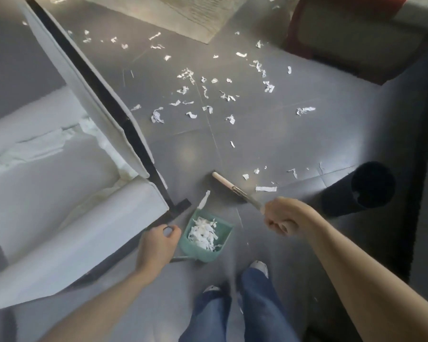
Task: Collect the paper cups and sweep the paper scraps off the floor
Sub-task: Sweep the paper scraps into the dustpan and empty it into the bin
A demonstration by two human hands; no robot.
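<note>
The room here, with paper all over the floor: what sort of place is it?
Probably a living room in a home. A white sofa stands on the grey tiled floor, a pale rug lies further off, and a red-framed seat sits in the corner.

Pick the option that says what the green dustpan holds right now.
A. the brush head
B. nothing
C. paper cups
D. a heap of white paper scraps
D: the green dustpan, on the floor by the left hand, holds a heap of white paper scraps; the brush held by the right hand lies outside the pan.
</note>
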